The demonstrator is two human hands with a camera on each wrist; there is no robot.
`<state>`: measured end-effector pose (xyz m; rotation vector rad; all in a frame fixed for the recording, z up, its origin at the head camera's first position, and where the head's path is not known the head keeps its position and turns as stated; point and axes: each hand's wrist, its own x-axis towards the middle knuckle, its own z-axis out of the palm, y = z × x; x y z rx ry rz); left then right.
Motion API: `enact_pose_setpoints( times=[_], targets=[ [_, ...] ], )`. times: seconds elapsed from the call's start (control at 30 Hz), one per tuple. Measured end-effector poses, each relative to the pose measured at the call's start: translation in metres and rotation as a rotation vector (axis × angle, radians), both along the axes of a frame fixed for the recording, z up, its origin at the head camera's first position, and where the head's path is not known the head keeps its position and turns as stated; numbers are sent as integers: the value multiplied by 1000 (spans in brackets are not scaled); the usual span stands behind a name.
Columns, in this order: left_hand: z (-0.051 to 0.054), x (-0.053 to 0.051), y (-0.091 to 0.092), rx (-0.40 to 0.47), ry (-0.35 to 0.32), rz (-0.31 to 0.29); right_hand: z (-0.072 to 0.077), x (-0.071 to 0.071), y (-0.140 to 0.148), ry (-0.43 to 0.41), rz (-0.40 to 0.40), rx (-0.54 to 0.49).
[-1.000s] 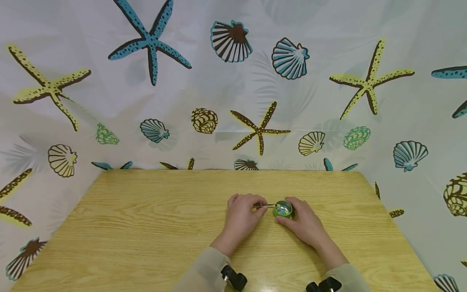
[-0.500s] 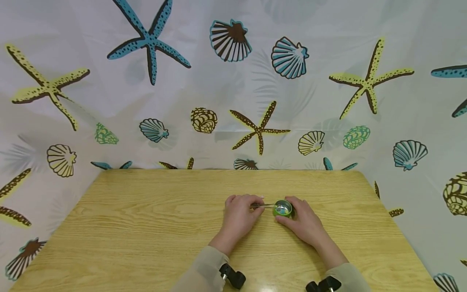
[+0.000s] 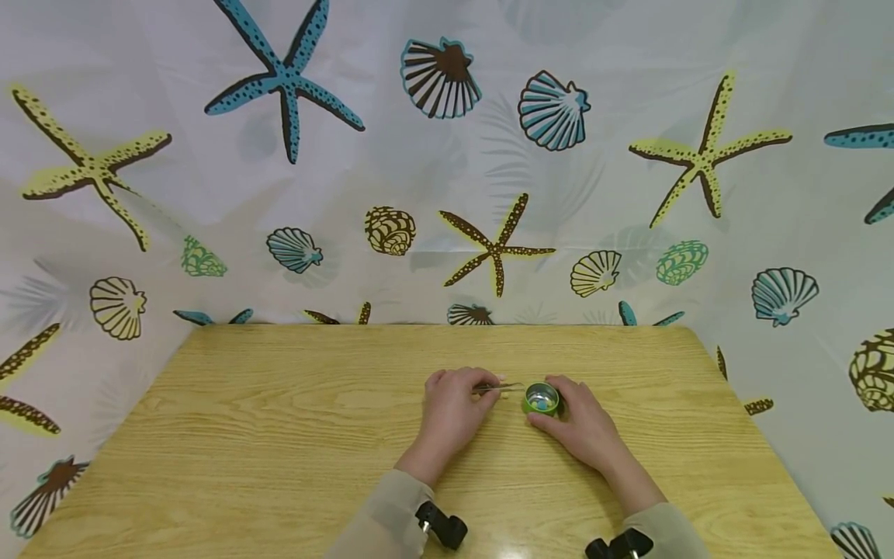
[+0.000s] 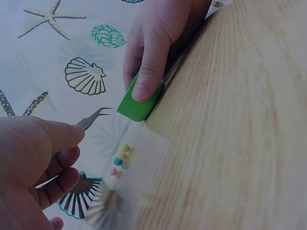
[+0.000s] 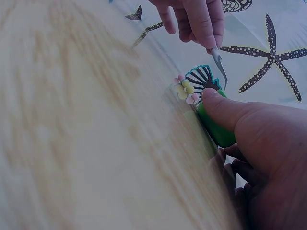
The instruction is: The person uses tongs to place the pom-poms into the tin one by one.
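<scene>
My left hand (image 3: 450,415) pinches a pair of tweezers (image 3: 504,387) with bent tips. In the left wrist view the tweezers (image 4: 91,119) hold nothing, and a small gap shows between their tips. They point toward a small green cup (image 3: 532,410), just left of its rim. My right hand (image 3: 580,423) grips the cup, thumb on the near side and fingers at the far side. Inside its silvery bowl lie small blue and pale pieces. Small yellow, teal and pink balls (image 4: 122,155) sit on the table beside the cup, below the tweezers.
The wooden table (image 3: 279,435) runs back to a hanging cloth (image 3: 419,171) printed with starfish and shells. The cloth also borders the left and right sides. Black camera mounts (image 3: 441,526) sit on both sleeves.
The tweezers have drawn back from over the cup, moving left and slightly away with my left hand. A yellow ball seen at their tips earlier is gone from them. The right hand has stayed put.
</scene>
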<state>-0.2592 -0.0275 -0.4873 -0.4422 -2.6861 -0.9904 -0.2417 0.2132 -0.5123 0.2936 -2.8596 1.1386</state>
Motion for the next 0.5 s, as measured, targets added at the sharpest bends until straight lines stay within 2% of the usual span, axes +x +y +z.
enact_pose_setpoints(
  times=[0.33, 0.5],
  targets=[
    [-9, -15, -12, 58, 60, 53, -3, -3, 2, -14, -2, 7],
    [-13, -19, -17, 59, 59, 77, -3, -3, 2, -19, -2, 6]
  ],
)
